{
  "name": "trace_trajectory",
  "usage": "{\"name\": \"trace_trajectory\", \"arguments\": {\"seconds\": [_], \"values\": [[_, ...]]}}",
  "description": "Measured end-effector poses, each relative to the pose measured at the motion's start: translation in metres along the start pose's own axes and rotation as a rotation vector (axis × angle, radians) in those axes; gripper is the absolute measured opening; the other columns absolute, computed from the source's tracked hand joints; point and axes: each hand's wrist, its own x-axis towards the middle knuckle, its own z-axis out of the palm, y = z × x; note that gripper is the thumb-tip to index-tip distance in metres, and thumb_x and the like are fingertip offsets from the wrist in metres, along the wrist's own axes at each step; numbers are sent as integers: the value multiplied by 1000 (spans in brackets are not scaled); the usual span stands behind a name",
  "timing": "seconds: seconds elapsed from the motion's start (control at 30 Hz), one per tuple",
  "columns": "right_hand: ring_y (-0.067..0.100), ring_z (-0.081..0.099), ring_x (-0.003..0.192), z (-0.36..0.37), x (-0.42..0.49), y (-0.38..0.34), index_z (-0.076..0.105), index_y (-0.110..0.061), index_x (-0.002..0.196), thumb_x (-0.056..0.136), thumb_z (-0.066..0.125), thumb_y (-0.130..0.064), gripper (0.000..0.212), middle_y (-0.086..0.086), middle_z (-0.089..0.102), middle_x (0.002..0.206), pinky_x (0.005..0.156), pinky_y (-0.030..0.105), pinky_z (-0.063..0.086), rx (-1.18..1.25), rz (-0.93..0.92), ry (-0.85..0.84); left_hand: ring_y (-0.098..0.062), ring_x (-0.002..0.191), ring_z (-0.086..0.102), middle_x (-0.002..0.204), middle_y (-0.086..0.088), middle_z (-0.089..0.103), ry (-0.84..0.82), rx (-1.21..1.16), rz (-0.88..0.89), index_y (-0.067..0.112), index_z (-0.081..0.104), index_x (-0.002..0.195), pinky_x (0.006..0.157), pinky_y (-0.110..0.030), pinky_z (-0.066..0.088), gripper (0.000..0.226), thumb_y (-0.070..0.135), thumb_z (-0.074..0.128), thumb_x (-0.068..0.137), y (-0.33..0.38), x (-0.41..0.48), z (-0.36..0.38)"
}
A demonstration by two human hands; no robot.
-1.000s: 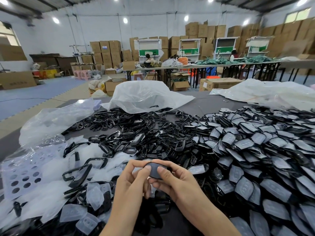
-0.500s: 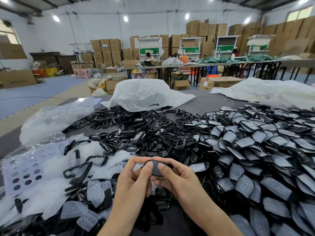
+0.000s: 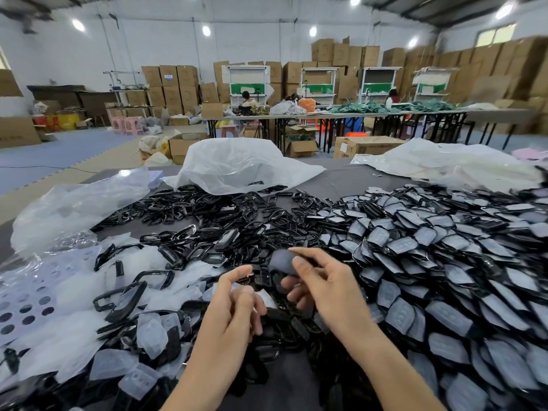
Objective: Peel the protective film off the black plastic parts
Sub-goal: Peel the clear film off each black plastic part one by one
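right hand (image 3: 323, 287): pinching part (image 3: 280, 260) between thumb and forefinger, filmed face up for peeling | left hand (image 3: 234, 307): curled just beside, off the part; grip on anything cannot be told | unpeeled pile (image 3: 430, 262): beyond right knuckles | shed films (image 3: 154, 335): outside left knuckles

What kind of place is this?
Probably a factory workshop or warehouse: stacked cardboard boxes along the walls, long work tables, and heaps of film-covered black parts.
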Motion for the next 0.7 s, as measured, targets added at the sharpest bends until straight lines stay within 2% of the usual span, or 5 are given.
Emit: {"name": "trace_trajectory", "arguments": {"seconds": [0.17, 0.27, 0.43, 0.53, 0.7], "values": [[19, 73, 68, -79, 28, -33, 50, -24, 140, 101, 56, -23, 40, 14, 75, 86, 58, 20, 57, 51, -51, 490, -12, 63, 61, 81, 1, 67, 14, 103, -5, 43, 48, 122, 62, -20, 49, 24, 29, 41, 103, -3, -1, -1], [20, 72, 66, -92, 22, -28, 27, -23, 157, 101, 58, -26, 64, 21, 74, 92, 56, 21, 57, 85, 22, 562, -10, 62, 58, 82, 7, 64, 16, 294, 82, 44, 45, 123, 62, -21, 47, 24, 34, 41, 102, -8, -2, -1], [12, 74, 75, -47, -3, -7, 46, -37, 142, 101, 55, -30, 42, -8, 77, 89, 64, 21, 58, -208, -43, 344, -6, 87, 55, 94, 21, 57, 1, 827, 288, 33, 51, 127, 81, -24, 44, 30, 32, 53, 98, -18, -3, -1], [-3, 68, 85, -11, -4, 7, 55, -42, 133, 101, 56, -28, 35, -15, 74, 92, 74, 10, 52, -481, -112, 219, -19, 96, 63, 106, 10, 65, 15, 1024, 350, 24, 66, 116, 80, -36, 52, 32, 26, 74, 85, -18, -3, -2], [17, 47, 127, 22, 4, 36, 40, -28, 150, 103, 46, -29, 47, -4, 51, 141, 111, 30, 33, -982, -97, 1, -21, 106, 64, 117, 6, 66, -98, 1129, 375, 31, 68, 113, 88, -40, 53, 34, 39, 76, 81, -25, -1, -4]]}}
